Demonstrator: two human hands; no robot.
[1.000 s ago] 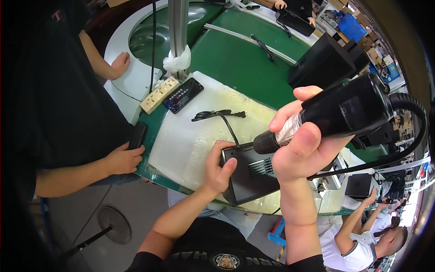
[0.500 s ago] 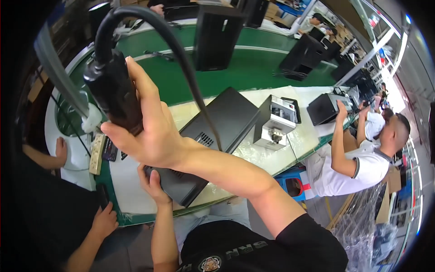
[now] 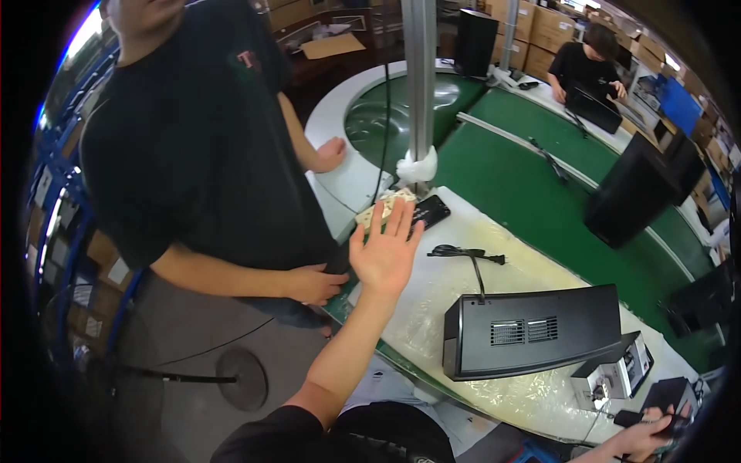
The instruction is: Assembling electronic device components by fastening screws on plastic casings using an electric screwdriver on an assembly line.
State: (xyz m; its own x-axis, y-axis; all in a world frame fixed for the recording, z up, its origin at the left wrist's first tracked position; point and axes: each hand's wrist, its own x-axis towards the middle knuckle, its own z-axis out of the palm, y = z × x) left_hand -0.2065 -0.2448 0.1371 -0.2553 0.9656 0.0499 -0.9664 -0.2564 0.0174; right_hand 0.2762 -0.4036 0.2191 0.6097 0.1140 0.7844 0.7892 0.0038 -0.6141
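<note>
My left hand point(image 3: 384, 258) is raised above the table's left end. Its fingers are spread with the palm showing, and it holds nothing. Just beyond the fingertips lie a beige power strip point(image 3: 367, 219) and a flat black device point(image 3: 430, 211). To the right of the hand, a black cabinet point(image 3: 580, 328) with two vent grilles rests on the table. A black power cord point(image 3: 461, 251) runs from its far side and ends in a plug. No part of my right hand can be seen.
A person in black stands close on the left, one hand point(image 3: 312, 285) at the table edge. A metal pole point(image 3: 419, 85) rises behind the strip. A silver box point(image 3: 606, 380) stands right of the cabinet. Near the lower right rim is another person's hand point(image 3: 647, 437). Green conveyor point(image 3: 494, 181) carries speakers.
The view has swung left. My left hand has come off the black cabinet and lifted, opening. My right hand, which gripped a corded black handheld tool, has gone out of view.
</note>
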